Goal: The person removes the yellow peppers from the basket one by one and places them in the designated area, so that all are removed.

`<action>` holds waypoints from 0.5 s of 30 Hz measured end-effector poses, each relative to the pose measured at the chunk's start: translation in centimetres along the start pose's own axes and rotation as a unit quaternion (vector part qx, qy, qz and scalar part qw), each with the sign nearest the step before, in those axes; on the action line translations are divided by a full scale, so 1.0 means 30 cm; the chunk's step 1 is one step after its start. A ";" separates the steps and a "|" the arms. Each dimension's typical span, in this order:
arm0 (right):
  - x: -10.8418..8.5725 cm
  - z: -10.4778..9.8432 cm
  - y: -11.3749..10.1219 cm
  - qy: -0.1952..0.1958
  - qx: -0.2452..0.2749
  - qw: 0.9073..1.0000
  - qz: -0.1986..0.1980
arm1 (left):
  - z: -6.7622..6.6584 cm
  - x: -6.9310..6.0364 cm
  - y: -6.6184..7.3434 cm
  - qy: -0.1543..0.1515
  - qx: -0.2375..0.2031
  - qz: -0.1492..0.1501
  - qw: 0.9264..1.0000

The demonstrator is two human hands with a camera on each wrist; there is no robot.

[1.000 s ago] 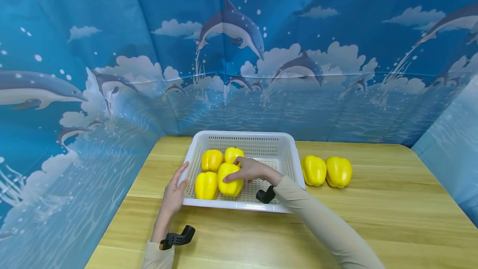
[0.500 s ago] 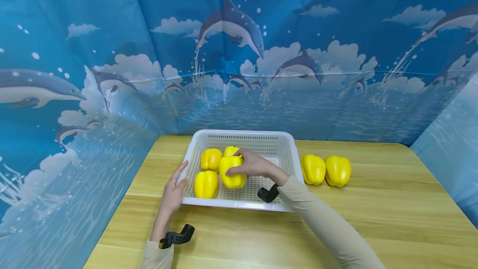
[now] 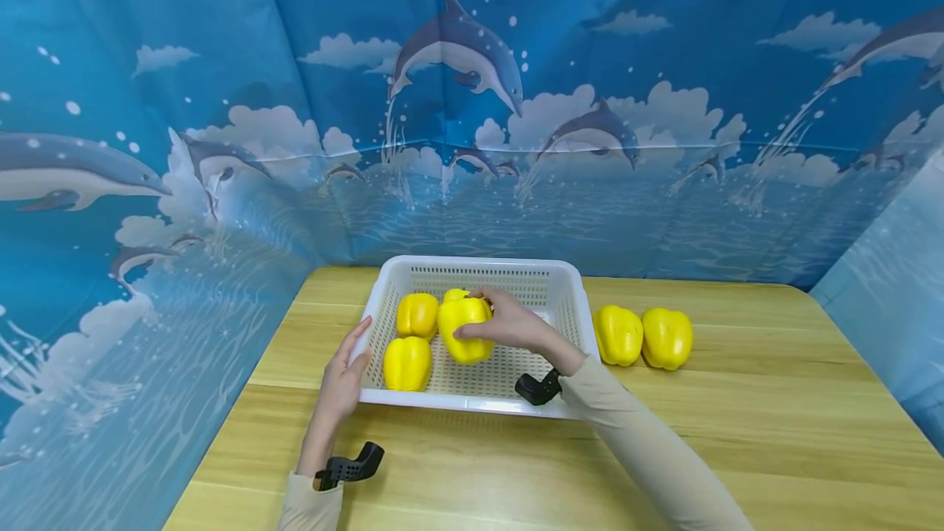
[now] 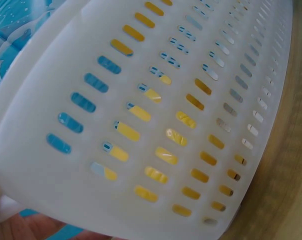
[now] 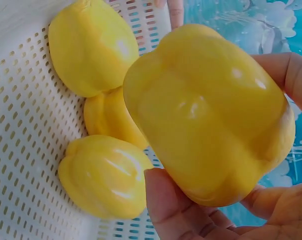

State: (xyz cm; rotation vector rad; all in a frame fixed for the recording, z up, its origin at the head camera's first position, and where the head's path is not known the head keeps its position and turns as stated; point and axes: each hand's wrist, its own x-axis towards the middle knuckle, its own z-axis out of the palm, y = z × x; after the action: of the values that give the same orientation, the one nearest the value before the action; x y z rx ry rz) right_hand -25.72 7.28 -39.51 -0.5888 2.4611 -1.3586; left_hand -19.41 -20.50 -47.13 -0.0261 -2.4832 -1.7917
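Note:
My right hand [image 3: 512,322] grips a yellow bell pepper [image 3: 463,333], thumb on the near side, over the white slotted basket [image 3: 472,405]. In the right wrist view, the held bell pepper [image 5: 206,115] appears close up and apart from the others. Inside the basket, toward its left, lie a back-left bell pepper [image 3: 417,315], a front-left bell pepper [image 3: 407,364] and a third bell pepper [image 3: 453,295], mostly hidden behind the held one. My left hand [image 3: 342,383] holds the basket's left rim. From the left wrist, the basket wall [image 4: 191,142] fills most of the view, with fingers below its rim.
Two more yellow bell peppers, a nearer-to-basket pepper [image 3: 619,335] and an outer pepper [image 3: 667,338], stand side by side right of the basket. All rests on a wooden table [image 3: 774,416]. Behind it hangs a blue dolphin-print curtain [image 3: 295,105].
My right hand has lifted the bell pepper from the front of the basket's left part and carried it slightly back and right. The left hand stays on the rim.

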 end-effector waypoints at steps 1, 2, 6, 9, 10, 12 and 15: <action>-0.004 -0.002 0.000 0.005 0.001 1.000 -0.001 | 0.000 0.000 -0.001 0.000 -0.001 0.000 1.000; -0.008 -0.004 0.000 0.011 0.001 1.000 -0.002 | 0.000 0.000 -0.001 0.000 -0.001 -0.001 1.000; -0.029 -0.016 -0.007 0.034 -0.007 0.999 0.007 | 0.000 0.000 -0.002 -0.001 -0.001 -0.003 1.000; -0.046 -0.026 -0.013 0.049 -0.008 0.999 0.016 | 0.000 0.000 -0.002 0.000 0.001 -0.003 1.000; -0.051 -0.028 -0.014 0.053 -0.006 0.998 0.016 | 0.000 0.001 -0.002 0.001 0.001 -0.003 1.000; -0.060 -0.034 -0.015 0.060 0.000 0.998 0.017 | 0.000 0.001 -0.002 0.001 0.001 -0.003 1.000; -0.073 -0.041 -0.010 0.070 0.012 0.997 0.014 | 0.001 0.001 -0.002 0.001 0.001 -0.005 1.000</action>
State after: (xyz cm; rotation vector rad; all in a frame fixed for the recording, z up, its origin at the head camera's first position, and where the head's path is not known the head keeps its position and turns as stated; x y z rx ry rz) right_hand -24.23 9.08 -38.54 -0.4673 2.5478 -1.4640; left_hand -19.43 -20.50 -47.19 -0.0121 -2.4867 -1.7924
